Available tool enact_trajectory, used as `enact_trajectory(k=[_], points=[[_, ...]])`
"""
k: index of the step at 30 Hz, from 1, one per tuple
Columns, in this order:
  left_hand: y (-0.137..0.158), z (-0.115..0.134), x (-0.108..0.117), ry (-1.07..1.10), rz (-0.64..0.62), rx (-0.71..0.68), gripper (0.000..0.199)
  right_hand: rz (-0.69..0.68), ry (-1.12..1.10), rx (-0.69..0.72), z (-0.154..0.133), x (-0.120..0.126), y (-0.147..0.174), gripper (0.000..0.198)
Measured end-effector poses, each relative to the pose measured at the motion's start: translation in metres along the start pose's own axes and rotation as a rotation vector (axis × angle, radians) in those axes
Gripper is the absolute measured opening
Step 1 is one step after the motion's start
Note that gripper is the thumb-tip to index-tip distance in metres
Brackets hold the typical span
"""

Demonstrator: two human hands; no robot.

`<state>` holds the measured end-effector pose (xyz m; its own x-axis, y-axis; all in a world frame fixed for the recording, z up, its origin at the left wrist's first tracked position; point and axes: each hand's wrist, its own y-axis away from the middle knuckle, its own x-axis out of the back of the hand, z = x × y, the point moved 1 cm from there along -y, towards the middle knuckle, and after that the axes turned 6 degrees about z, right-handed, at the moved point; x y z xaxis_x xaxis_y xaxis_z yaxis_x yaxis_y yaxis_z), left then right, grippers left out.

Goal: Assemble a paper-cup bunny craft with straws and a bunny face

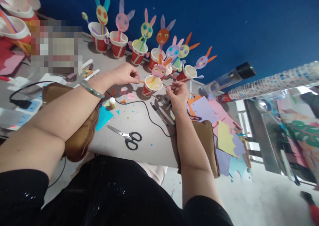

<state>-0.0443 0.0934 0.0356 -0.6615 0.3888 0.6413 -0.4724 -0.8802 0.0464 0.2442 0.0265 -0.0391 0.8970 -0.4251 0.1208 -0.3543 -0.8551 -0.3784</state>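
Observation:
A red-and-white paper cup [149, 91] stands between my hands, with a pink paper rabbit face [159, 71] with orange ears above its rim. On the cup's left, my left hand [125, 74] pinches a small pink paper piece [137, 78] at the end of an orange strip [147, 82] that reaches out from the cup. My right hand [178, 92], on the other side, is closed in a pinch on another small pink piece [168, 88]. Its link to the cup is hard to make out.
Several finished rabbit cups [119, 46] line the blue wall. Black-handled scissors [127, 136], pens [159, 114], a small glue bottle [112, 103] and a black cable [147, 111] lie in front. Coloured paper sheets [203, 110] and long stacks of cups [271, 81] are at right.

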Motion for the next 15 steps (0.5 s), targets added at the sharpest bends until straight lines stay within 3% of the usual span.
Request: enact_trajectory(k=[6, 15], points=[[0.0016, 0.0016, 0.001, -0.003, 0.004, 0.004, 0.025, -0.087, 0.068, -0.02, -0.0036, 0.0057, -0.0006, 0.042], [0.0012, 0.0006, 0.0004, 0.031, 0.004, -0.018, 0.018, -0.059, 0.081, -0.058, -0.0082, 0.0043, 0.0008, 0.045]])
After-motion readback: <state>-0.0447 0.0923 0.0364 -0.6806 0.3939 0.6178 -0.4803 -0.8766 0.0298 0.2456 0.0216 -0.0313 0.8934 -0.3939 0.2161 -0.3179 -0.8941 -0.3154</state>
